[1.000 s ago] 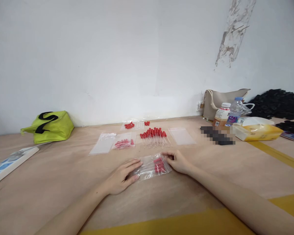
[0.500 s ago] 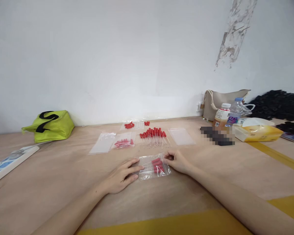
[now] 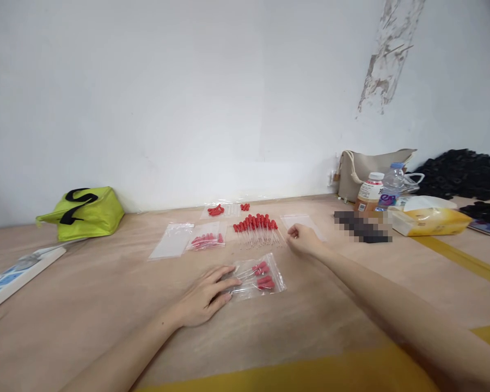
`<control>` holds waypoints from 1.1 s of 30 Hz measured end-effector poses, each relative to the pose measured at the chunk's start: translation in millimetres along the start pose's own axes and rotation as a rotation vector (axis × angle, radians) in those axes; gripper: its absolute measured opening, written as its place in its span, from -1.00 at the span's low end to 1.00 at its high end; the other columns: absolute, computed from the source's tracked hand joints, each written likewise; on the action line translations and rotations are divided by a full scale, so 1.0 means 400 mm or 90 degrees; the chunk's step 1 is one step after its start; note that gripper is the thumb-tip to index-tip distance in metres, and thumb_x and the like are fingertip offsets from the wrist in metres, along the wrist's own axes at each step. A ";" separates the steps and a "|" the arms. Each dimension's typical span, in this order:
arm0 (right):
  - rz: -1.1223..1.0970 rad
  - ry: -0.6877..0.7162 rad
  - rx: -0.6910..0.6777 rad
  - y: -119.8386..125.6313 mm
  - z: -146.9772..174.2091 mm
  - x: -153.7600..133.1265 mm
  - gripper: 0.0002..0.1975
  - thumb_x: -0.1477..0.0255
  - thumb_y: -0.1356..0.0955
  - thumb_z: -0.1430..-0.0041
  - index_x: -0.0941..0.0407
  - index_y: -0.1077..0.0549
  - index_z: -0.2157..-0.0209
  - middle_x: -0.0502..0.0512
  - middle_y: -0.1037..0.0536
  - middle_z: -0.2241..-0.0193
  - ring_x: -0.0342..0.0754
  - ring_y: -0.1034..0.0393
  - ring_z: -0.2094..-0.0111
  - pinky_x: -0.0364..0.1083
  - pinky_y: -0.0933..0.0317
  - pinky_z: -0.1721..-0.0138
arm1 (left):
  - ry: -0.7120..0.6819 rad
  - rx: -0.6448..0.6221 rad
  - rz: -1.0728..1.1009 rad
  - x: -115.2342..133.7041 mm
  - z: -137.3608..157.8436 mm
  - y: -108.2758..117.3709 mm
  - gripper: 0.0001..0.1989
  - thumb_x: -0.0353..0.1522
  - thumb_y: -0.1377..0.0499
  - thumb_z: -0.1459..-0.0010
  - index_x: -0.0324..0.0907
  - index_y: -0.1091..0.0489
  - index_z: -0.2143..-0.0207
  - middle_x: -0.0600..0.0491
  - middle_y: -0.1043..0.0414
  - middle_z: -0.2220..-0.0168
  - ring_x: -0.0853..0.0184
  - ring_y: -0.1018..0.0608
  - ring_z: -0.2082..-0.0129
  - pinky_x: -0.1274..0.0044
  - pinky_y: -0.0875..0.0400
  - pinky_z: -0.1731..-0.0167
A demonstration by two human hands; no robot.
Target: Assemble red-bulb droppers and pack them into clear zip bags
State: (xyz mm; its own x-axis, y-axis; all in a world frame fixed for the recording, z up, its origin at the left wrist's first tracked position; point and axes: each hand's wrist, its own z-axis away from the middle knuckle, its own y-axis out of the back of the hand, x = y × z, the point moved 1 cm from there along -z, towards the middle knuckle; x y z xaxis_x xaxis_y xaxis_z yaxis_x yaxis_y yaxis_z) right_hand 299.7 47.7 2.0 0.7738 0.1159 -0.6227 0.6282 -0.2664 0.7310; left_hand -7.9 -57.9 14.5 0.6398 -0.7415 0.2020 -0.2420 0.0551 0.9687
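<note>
A clear zip bag (image 3: 248, 267) lies in front of me, holding several glass droppers with red rubber bulbs (image 3: 265, 282). My left hand (image 3: 206, 294) rests flat over the bag's left end, fingers spread and touching the plastic. Beyond the bag is a row of loose droppers (image 3: 258, 226), bulbs toward the wall. My right hand (image 3: 304, 239) is just right of this row, fingers curled together; whatever they pinch, if anything, is hidden. It partly covers a flat bag (image 3: 306, 219) behind it.
Left of the row lie a bag with red bulbs (image 3: 208, 240) and a flat clear bag (image 3: 172, 240). More red bulbs (image 3: 216, 210) sit near the wall. A green pouch (image 3: 90, 215), power strip (image 3: 22, 277), bottles (image 3: 369, 193) and tissue pack (image 3: 430, 220) stand around.
My right hand has let go of the bag's right end and moved up and right, beside the loose droppers. The bulbs inside the bag have spread into two groups. My left hand stays.
</note>
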 end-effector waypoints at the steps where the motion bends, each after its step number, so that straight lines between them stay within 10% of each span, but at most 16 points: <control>1: 0.014 -0.018 0.003 -0.002 -0.021 0.001 -0.80 0.52 -0.29 0.13 0.21 -0.38 0.35 0.12 -0.49 0.43 -0.11 -0.34 0.40 -0.19 -0.16 0.37 | -0.002 -0.003 -0.004 0.000 -0.001 0.000 -0.64 -0.29 0.11 -0.24 0.04 -0.14 -0.09 0.07 -0.01 -0.18 0.22 -0.11 -0.14 0.30 -0.05 -0.09; 17: 0.014 -0.109 -0.034 -0.040 -0.122 -0.059 -0.88 0.44 -0.33 0.12 0.21 -0.41 0.48 0.27 -0.48 0.52 0.10 -0.39 0.37 -0.09 -0.17 0.40 | 0.009 0.000 -0.004 -0.008 0.007 -0.009 -0.58 -0.29 0.12 -0.24 0.03 0.01 -0.16 0.08 0.20 -0.24 0.14 0.03 -0.19 0.24 0.03 -0.11; 25: -0.252 -0.081 -0.014 -0.008 0.030 -0.037 -0.35 0.51 -0.20 0.05 0.23 0.14 -0.10 -0.14 -0.32 0.66 -0.15 -0.30 0.65 -0.20 -0.17 0.58 | -0.074 0.016 0.013 -0.006 -0.002 -0.002 -0.59 -0.35 0.11 -0.24 0.02 -0.04 -0.14 0.09 -0.17 -0.11 0.24 -0.13 -0.13 0.25 0.08 -0.13; 33: -0.597 -0.061 0.063 -0.036 0.145 -0.036 -0.41 0.31 -0.30 0.12 0.09 0.06 0.07 -0.18 -0.31 0.61 -0.16 -0.34 0.60 -0.14 -0.29 0.52 | -0.076 -0.008 0.062 -0.010 -0.005 -0.002 -0.60 -0.36 0.12 -0.24 0.02 -0.07 -0.13 0.13 -0.18 -0.11 0.28 -0.15 -0.13 0.29 0.04 -0.13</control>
State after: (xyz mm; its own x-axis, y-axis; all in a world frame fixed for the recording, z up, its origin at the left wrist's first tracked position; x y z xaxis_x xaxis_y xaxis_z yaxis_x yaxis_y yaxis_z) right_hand 275.1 -5.4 -15.7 -0.0551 0.2460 -0.9677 0.9772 -0.1856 -0.1028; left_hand -8.8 -53.7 13.3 0.5223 -0.8065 0.2769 -0.2888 0.1383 0.9474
